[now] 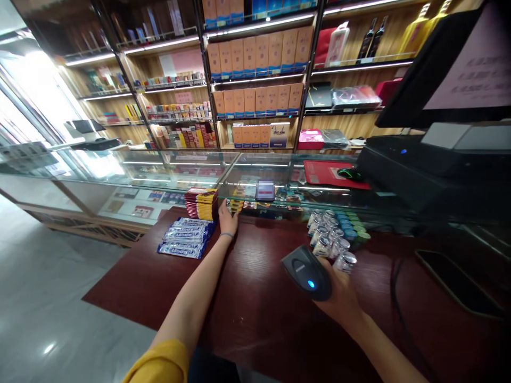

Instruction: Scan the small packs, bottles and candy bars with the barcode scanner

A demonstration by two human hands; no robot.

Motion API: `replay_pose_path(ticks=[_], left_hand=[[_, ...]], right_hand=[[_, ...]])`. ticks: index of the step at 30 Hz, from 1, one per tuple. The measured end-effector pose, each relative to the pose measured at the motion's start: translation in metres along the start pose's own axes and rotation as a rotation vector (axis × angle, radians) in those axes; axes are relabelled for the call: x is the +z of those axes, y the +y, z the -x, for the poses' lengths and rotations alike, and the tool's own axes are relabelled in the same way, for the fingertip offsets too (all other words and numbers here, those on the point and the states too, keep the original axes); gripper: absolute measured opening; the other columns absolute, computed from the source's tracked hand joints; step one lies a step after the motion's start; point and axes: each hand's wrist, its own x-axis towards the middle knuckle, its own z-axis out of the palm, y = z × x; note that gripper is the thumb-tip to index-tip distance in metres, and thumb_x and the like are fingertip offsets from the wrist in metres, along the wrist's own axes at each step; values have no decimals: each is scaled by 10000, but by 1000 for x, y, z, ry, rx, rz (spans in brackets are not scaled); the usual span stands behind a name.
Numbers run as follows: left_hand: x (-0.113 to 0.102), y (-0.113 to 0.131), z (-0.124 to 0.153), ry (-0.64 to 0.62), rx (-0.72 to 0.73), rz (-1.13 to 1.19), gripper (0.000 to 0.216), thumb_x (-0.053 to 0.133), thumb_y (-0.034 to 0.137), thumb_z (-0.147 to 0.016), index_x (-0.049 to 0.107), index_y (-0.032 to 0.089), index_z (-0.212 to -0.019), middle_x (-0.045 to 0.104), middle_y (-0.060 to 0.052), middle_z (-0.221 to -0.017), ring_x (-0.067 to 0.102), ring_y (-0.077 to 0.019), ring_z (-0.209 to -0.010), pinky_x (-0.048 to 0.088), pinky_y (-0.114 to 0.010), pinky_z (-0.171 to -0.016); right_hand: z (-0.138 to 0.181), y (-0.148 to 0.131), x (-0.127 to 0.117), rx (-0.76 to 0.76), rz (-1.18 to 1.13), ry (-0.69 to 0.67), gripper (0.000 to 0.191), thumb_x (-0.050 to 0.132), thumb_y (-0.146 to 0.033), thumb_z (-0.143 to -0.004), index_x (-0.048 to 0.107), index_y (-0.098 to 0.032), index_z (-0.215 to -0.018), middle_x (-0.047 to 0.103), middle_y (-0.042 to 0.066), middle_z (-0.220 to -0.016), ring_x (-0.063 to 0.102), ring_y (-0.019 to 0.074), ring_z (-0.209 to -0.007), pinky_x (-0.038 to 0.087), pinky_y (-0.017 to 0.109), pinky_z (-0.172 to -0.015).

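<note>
My right hand (pixel 339 295) is wrapped round a dark handheld barcode scanner (pixel 305 271), which has a blue light glowing on top. Forward on the brown counter, my left hand (pixel 228 219) is beside the right end of a neat stack of red and yellow packets (pixel 202 204). Its thumb and fingers are apart; whether they touch the stack I cannot tell. Several blue and silver sachets (pixel 187 238) lie overlapping in front of that stack. Beyond the scanner stand rows of small silver-capped bottles (pixel 325 234), with blue-topped and green-topped ones (pixel 359 229) on their right.
A glass display case (pixel 179 169) runs behind the brown counter (pixel 255 298). On the right are a monitor (pixel 459 69), a smartphone (pixel 459 282), a cable (pixel 393 282), and a mouse (pixel 349 173) on a red mat (pixel 319 173). Shelves of boxes (pixel 259 53) line the back wall.
</note>
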Motion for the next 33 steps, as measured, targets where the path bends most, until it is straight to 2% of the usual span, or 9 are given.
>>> replay_pose_path(ticks=[5,9,12,15,18,21,25,30,33], left_hand=[[-3,4,1,45,-6,43,518,662,77,-775,552,181,-1271,528,-168,-1377,422,-293,-1391,241,-428,-1231],[-5,17,11,34,-43,262,456,730,161,-791,598,222,-1223,583,-95,-1323,516,-242,-1302,353,-359,-1162],[-5,32,28,-55,-148,469,574,762,271,-818,558,272,-1355,617,-66,-1281,589,-213,-1175,477,-334,-1030],[-6,45,49,-238,-358,715,694,726,386,-882,418,367,-1504,655,-52,-1197,643,-184,-974,559,-336,-859],[-11,53,68,-424,-539,940,702,700,436,-909,369,425,-1529,680,-39,-1128,655,-163,-872,569,-307,-747],[-15,54,80,-517,-583,1032,684,702,413,-916,390,422,-1525,694,-33,-1077,654,-148,-831,544,-259,-684],[-14,50,82,-544,-582,1053,694,714,378,-913,398,409,-1530,693,-26,-1057,648,-137,-814,509,-230,-645],[-9,43,81,-552,-592,1033,694,718,370,-906,409,392,-1527,678,-23,-1021,630,-132,-795,486,-227,-644],[-7,42,81,-541,-591,1028,686,710,366,-911,411,383,-1529,673,-22,-1006,621,-134,-791,488,-235,-657]], right_hand=[[-9,-4,-5,-34,20,26,466,511,-132,-785,484,-186,-1247,756,70,-870,743,245,-643,569,317,-552],[-11,-6,-6,-13,29,70,492,531,-141,-790,472,-184,-1277,756,98,-980,748,238,-666,584,316,-567],[-6,-2,-3,12,34,102,486,567,-177,-819,474,-174,-1296,749,113,-1006,754,251,-706,590,325,-583],[-3,0,-2,35,32,107,508,592,-199,-828,471,-184,-1322,746,120,-1055,757,253,-727,591,329,-606],[-5,-1,-5,69,-6,33,538,600,-198,-814,458,-197,-1332,749,113,-1068,756,244,-713,576,314,-594],[-8,-4,-9,87,-35,-104,605,616,-193,-773,431,-190,-1349,757,106,-1046,749,237,-685,548,297,-560],[-8,-6,-8,89,-17,-231,628,621,-186,-743,442,-186,-1344,766,70,-945,743,228,-671,507,276,-563],[-6,-9,-5,65,34,-390,355,627,-210,-721,568,-218,-1071,726,3,-705,728,225,-635,442,251,-558],[-6,-10,-5,70,34,-382,322,621,-224,-725,571,-217,-1043,731,9,-707,728,228,-634,430,254,-554]])
